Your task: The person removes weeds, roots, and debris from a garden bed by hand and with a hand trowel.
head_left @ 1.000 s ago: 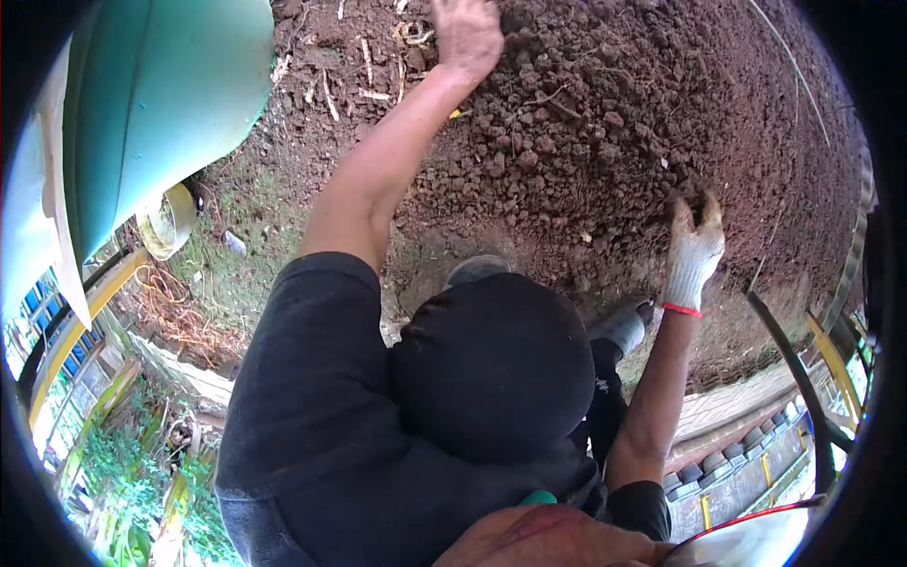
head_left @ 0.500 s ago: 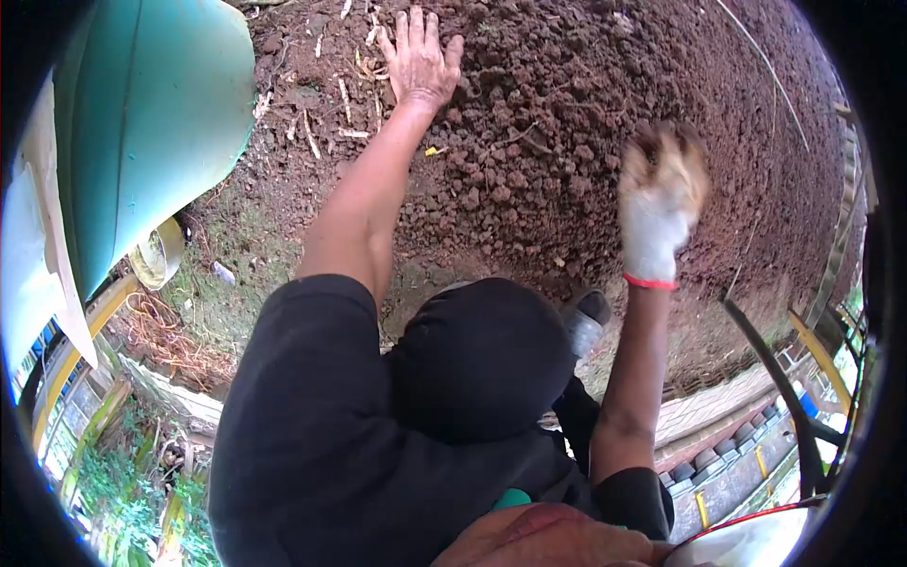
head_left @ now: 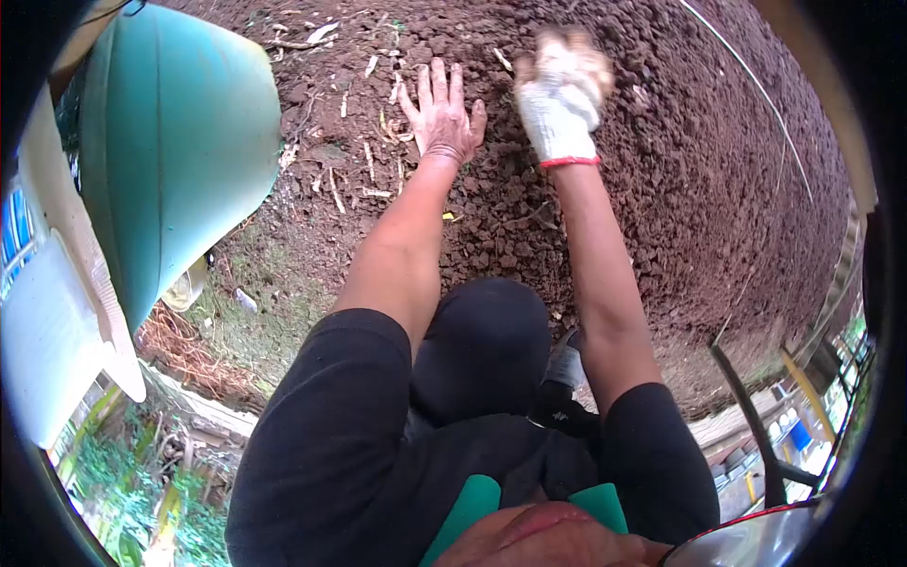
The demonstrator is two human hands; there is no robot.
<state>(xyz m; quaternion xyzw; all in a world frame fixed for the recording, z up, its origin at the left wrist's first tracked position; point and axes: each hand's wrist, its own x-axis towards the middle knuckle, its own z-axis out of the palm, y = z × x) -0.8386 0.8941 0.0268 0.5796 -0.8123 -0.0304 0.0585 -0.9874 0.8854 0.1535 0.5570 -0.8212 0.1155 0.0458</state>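
Note:
My left hand (head_left: pixel 446 123), bare, lies palm down on the brown soil (head_left: pixel 699 198) with its fingers spread. Pale dry stalk pieces (head_left: pixel 369 161) are scattered to its left. My right hand (head_left: pixel 564 94) wears a white knitted glove with a red cuff, its finger end stained brown. It is over the soil to the right of the left hand and a little farther forward. Motion smears the gloved fingers, so their pose and anything in them cannot be made out. A small yellow scrap (head_left: pixel 449 216) lies near my left wrist.
A large green container (head_left: pixel 189 151) stands at the left, beside a white panel (head_left: pixel 57 331). My dark-clothed knee (head_left: pixel 482 350) is below my arms. A long thin pale stem (head_left: pixel 751 80) crosses the soil at right. Dark bars (head_left: pixel 751 416) stand at lower right.
My gloved right hand has moved forward and left, closer to my left hand. The left hand keeps its place on the soil beside the stalk pieces, while the camera view has shifted.

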